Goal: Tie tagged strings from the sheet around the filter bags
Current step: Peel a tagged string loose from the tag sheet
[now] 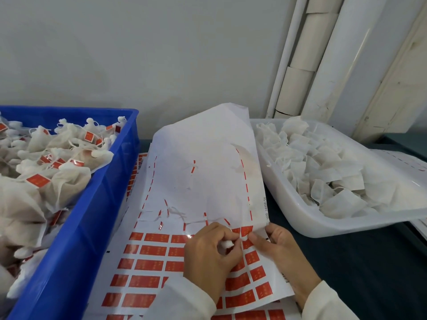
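Note:
A white sheet (203, 176) with rows of red tags (147, 265) lies on the table in front of me, its used upper part curled up and bare. My left hand (208, 252) holds the bunched white top of a filter bag (223, 245) over the tags, fingers curled round it. My right hand (279, 248) pinches at a red tag (246, 230) near the sheet's right edge, close against the left hand's fingertips.
A blue crate (76, 227) on the left holds several tied bags with red tags. A clear plastic tray (307, 225) on the right, tilted, holds several untied white filter bags. More tag sheets lie under the top one. White pipes stand behind.

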Demonstrator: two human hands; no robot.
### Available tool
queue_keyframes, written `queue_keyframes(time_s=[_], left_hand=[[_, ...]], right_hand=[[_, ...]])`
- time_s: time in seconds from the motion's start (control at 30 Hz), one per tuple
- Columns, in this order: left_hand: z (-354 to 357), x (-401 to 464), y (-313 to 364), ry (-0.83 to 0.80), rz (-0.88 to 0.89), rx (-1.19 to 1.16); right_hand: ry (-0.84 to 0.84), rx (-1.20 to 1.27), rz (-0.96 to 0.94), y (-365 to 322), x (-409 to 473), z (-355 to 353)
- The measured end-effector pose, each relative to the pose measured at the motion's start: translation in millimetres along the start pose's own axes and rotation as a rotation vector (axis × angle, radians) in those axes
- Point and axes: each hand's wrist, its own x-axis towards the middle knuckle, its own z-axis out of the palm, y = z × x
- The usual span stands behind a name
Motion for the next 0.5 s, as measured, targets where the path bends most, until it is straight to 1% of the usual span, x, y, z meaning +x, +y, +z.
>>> queue_keyframes(time_s=[0.23, 0.37, 0.5], left_hand=[[-1.7, 1.9, 3.6, -0.006, -0.016, 0.100], [-4.3, 3.8, 3.9, -0.025, -0.082, 0.056], [-6.5, 2.8, 2.4, -0.046, -0.154, -0.063]], right_hand=[[0.055, -0.108, -0.095, -1.4, -1.3, 3.3], [0.059, -0.130, -0.094, -2.1, -2.4, 4.6], [0.068, -0.110, -0.094, -3.6, -3.2, 4.0]])
